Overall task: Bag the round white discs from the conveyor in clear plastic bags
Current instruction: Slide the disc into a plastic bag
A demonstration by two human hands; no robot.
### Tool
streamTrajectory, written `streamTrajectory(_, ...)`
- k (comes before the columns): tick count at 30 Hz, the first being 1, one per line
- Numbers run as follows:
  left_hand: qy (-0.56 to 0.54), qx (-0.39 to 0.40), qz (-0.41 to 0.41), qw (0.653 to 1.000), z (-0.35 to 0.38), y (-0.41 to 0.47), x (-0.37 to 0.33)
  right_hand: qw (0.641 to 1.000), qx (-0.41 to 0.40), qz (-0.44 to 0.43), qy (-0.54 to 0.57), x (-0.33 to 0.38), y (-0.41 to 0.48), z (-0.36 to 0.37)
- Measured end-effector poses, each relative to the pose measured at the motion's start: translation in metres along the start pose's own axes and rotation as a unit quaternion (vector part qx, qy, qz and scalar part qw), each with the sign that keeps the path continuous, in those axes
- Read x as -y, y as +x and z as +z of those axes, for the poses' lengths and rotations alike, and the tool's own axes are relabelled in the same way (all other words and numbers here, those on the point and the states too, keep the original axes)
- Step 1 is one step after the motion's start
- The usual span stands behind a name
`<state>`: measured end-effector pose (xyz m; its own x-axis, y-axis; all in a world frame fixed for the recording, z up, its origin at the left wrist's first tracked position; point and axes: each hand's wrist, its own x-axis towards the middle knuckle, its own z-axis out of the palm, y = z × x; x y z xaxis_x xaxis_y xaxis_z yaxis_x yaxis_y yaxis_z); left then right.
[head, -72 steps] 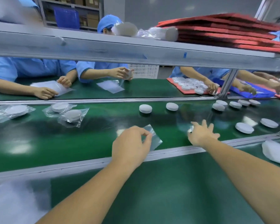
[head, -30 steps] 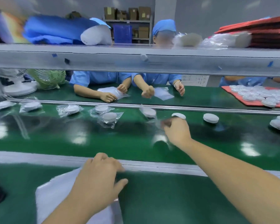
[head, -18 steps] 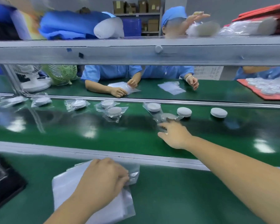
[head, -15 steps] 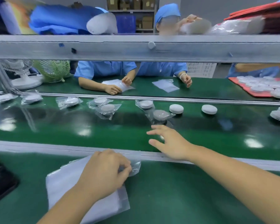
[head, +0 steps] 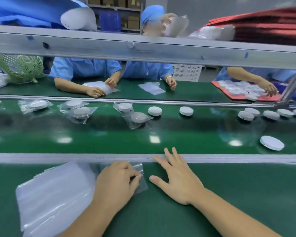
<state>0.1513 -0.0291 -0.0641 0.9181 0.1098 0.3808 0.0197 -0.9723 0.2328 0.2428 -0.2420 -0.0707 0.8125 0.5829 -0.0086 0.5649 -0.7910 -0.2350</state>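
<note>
My left hand [head: 116, 182] pinches one clear plastic bag [head: 141, 184] at the right edge of a stack of clear bags [head: 55, 190] on the near green table. Just right of it, my right hand [head: 178, 177] hovers open with fingers spread, holding nothing, its fingertips at the conveyor's near rail [head: 229, 158]. On the green conveyor belt [head: 109, 139] lie bare round white discs [head: 155, 111], one [head: 272, 142] nearest at the right. Several bagged discs [head: 138, 118] lie further left.
A grey overhead beam [head: 143, 50] crosses the view, with blue cloth and red trays on top. Across the belt, people in blue handle bags and a red tray of discs [head: 243, 90]. A green fan [head: 20, 67] stands at far left.
My right hand let go of the bagged disc on the belt and drew back over the rail to the near table. My left hand went to the bag stack and pinched a bag.
</note>
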Motion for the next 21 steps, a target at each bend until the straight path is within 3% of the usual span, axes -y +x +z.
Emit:
streamTrajectory(9, 0.055, -0.024, 0.018, 0.998, -0.004, -0.009, -0.001, 1.0, 0.032, 0.002, 0.0, 0.002, -0.008, -0.001)
streamTrajectory(14, 0.116, -0.013, 0.045, 0.992, -0.003, -0.003, -0.007, 0.999, -0.03, -0.01, 0.018, -0.001, -0.004, 0.005)
streamTrajectory(21, 0.061, -0.007, 0.043, 0.997, -0.007, -0.012, -0.012, 0.997, -0.063, 0.011, 0.04, 0.001, -0.012, -0.002)
